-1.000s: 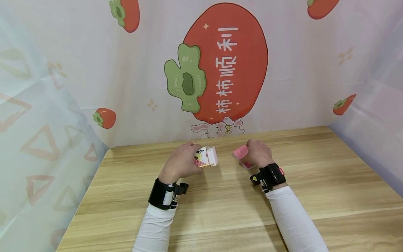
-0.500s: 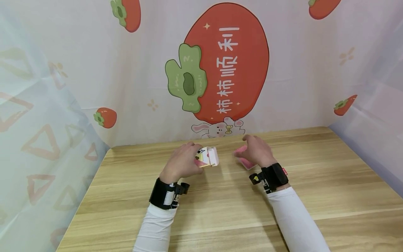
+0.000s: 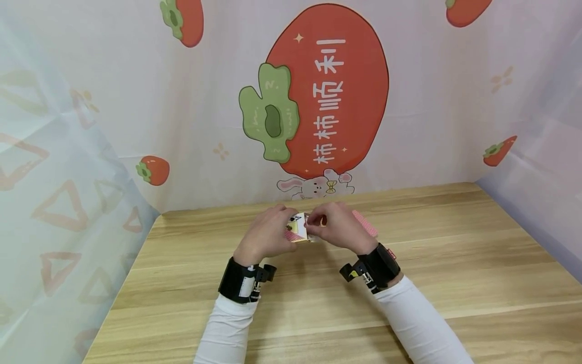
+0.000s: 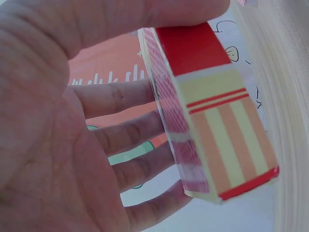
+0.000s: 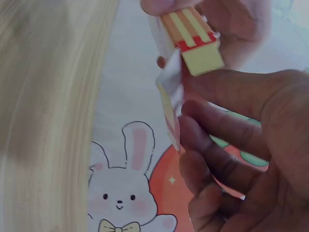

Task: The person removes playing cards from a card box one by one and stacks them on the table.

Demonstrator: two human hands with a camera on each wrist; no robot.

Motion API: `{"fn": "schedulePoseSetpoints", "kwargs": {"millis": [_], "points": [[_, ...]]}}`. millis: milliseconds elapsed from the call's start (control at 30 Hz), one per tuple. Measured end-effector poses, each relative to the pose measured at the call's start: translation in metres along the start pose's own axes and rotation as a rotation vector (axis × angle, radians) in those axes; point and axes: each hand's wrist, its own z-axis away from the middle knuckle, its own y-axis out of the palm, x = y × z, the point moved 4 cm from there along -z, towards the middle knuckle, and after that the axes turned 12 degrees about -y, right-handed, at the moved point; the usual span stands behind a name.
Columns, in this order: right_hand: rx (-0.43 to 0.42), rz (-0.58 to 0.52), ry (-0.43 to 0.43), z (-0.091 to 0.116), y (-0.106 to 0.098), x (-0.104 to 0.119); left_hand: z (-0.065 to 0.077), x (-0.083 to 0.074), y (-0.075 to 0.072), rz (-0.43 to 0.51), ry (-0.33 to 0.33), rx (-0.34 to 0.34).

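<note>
My left hand holds a playing card box with an ace printed on its face, lying on its side. In the left wrist view the thumb lies on the box's red and striped narrow side, with the fingers along the far face. My right hand has come to the box's open end, fingers curled at its end flap. The right wrist view shows the thumb by the small end tab and the fingertips against the flap. A deck of red-backed cards lies on the table, partly hidden behind the right hand.
The wooden table ends at a cloth backdrop printed with persimmons and a rabbit. Cloth also hangs along the left and right sides. Each wrist wears a black strap with a small camera.
My right hand has left the deck of cards and moved left to the box's open end. The deck stays on the table. The left hand still holds the box in nearly the same place.
</note>
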Motion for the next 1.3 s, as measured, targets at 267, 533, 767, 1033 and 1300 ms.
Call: {"fn": "schedulePoseSetpoints", "kwargs": {"millis": [267, 533, 767, 1033, 1300], "points": [[-0.082, 0.002, 0.125, 0.001, 0.006, -0.006, -0.001, -0.004, 0.002, 0.002, 0.027, -0.011], [-0.071, -0.068, 0.229, 0.003, 0.003, -0.009, 0.000, -0.004, 0.001, 0.013, 0.037, -0.009], [-0.044, -0.278, 0.306, 0.007, -0.006, -0.016, 0.001, 0.000, -0.002, 0.037, 0.010, -0.001], [-0.031, -0.224, 0.272, 0.011, -0.023, -0.018, 0.000, 0.005, -0.001, 0.032, -0.013, -0.004], [0.162, -0.012, -0.068, 0.007, -0.022, 0.001, 0.000, 0.002, 0.001, 0.010, 0.003, 0.005]]}}
